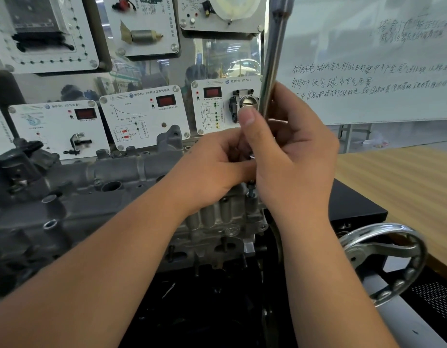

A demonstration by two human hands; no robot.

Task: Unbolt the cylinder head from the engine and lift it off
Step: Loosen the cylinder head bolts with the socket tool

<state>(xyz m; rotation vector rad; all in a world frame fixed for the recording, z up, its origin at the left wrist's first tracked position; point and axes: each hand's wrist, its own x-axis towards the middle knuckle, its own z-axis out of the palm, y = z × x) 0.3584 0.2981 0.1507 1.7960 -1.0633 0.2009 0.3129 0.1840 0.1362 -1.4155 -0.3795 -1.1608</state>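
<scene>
Gripping a long bright metal wrench handle (272,61), the right hand (292,156) has its fingers and thumb curled round the lower part of the shaft, which stands nearly upright and runs out of the top of the view. The left hand (217,169) is closed against the same tool just below, fingers curled at its lower end; what exactly they pinch there is hidden by the right hand. Directly beneath both hands a dark bolt (251,189) stands proud of the right end of the cylinder head (117,177). The head lies across the middle of the view, seated on the engine block (217,234), grey cast metal with open bores along its top. A chrome handwheel (383,257) sits to the right of the engine, near a wood-grain table (406,187). Behind stand instrument display panels (142,116) and a whiteboard (368,71) with handwriting.
</scene>
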